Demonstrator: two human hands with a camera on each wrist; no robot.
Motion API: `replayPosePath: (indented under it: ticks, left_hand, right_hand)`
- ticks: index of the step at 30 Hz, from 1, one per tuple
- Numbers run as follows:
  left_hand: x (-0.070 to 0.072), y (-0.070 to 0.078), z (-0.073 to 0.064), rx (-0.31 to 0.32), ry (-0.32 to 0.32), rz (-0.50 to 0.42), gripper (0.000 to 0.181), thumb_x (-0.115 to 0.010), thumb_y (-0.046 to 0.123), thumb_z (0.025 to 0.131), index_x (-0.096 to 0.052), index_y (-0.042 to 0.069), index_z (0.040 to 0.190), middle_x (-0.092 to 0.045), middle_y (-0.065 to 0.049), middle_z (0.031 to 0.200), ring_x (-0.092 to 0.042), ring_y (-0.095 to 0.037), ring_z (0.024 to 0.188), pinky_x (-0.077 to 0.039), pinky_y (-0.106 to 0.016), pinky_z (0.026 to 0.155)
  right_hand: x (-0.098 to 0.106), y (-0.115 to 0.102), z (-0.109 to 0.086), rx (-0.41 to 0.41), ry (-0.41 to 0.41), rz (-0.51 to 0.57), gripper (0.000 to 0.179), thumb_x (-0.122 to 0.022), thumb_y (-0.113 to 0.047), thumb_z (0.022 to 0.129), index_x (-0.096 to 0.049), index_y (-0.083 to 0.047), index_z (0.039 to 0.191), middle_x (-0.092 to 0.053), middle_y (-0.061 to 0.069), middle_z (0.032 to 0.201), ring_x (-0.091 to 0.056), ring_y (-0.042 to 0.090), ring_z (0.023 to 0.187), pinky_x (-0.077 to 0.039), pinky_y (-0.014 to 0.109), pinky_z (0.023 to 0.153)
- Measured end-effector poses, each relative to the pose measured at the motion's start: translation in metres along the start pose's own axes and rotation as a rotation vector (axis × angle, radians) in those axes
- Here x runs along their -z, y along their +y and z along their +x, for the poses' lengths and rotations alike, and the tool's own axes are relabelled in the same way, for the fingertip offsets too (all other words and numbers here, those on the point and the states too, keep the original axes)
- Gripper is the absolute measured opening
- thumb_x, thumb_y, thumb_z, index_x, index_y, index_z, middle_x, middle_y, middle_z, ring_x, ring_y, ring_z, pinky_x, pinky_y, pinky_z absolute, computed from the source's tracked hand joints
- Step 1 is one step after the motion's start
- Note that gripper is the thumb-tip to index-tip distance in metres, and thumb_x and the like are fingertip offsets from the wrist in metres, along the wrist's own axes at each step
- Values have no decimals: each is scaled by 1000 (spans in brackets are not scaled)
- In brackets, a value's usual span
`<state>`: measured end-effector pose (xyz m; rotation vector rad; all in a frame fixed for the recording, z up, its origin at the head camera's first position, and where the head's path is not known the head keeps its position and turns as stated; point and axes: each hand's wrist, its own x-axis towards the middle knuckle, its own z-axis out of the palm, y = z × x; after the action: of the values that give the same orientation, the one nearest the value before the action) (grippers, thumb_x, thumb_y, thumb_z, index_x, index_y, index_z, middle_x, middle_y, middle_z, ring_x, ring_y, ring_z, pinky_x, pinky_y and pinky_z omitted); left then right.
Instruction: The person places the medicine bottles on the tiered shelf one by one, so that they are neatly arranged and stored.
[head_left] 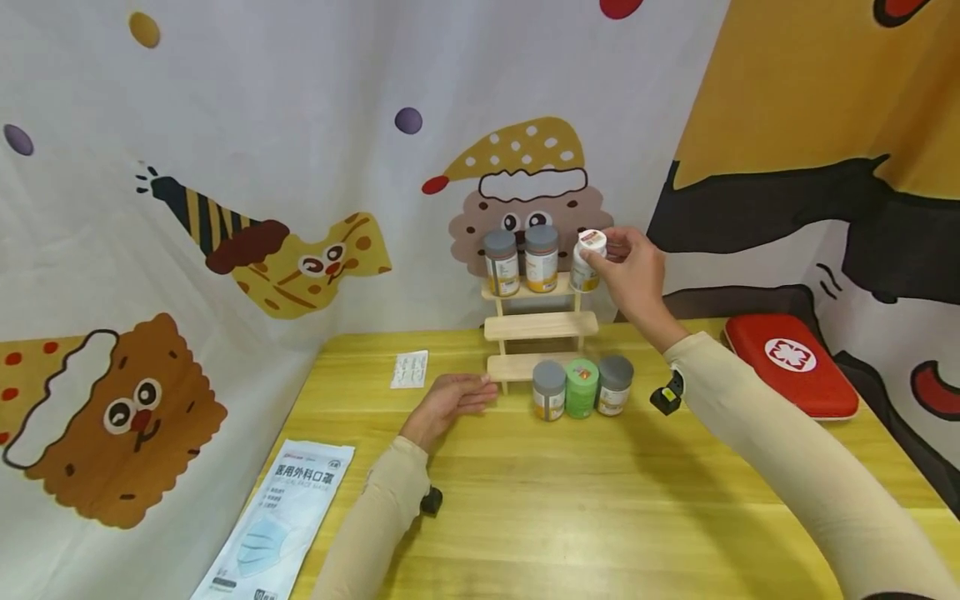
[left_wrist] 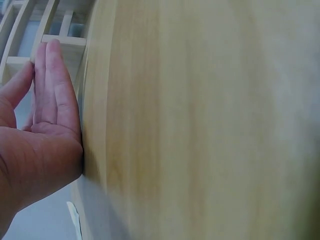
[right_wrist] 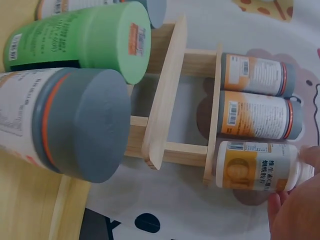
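My right hand (head_left: 633, 271) pinches a white pill bottle (head_left: 588, 262) near its white cap, at the right end of the top tier of a small wooden three-step shelf (head_left: 540, 326). To its left on that tier stand two grey-capped bottles (head_left: 502, 263). In the right wrist view the white bottle (right_wrist: 255, 166) has its base right at the top board. My left hand (head_left: 450, 404) is by the left end of the lowest tier, fingers straight; fingertips (left_wrist: 53, 46) meet the wood in the left wrist view.
A green bottle (head_left: 582, 389) stands between two grey-lidded bottles (head_left: 550, 392) before the shelf's lowest tier. A red case (head_left: 813, 387) lies right, a face-mask packet (head_left: 281, 517) left, and a paper slip (head_left: 409, 369) behind my left hand. A printed cloth (head_left: 360, 150) hangs behind.
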<state>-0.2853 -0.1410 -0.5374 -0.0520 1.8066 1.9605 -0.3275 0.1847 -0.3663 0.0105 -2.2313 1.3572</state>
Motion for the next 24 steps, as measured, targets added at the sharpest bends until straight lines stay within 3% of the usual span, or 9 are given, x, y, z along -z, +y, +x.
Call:
replayPosePath:
  ticks: [7, 17, 24]
  left_hand:
    - [1, 0, 0, -2, 2, 14, 41, -67, 20, 106, -63, -4, 139, -78, -14, 125, -79, -20, 110, -68, -27, 86]
    - [-1, 1, -1, -1, 10, 10, 37, -66, 19, 107, -65, -5, 135, -79, -12, 122, -79, -18, 105, -68, -28, 89]
    - [-1, 1, 0, 2, 8, -2, 37, -66, 19, 106, -66, -4, 135, -79, -14, 122, -79, -20, 107, -68, -31, 92]
  right_hand:
    - [-10, 1, 10, -20, -18, 2, 46, -82, -25, 95, -65, -1, 130, -73, 20, 127, -71, 32, 118, -61, 44, 103]
    - [-17, 10, 17, 39, -7, -60, 46, -78, -28, 98, -62, 0, 131, -71, 20, 127, -68, 31, 119, -58, 38, 95]
    - [-19, 13, 20, 64, -13, -67, 48, -78, -28, 98, -60, 1, 132, -70, 21, 129, -68, 32, 121, -59, 41, 96]
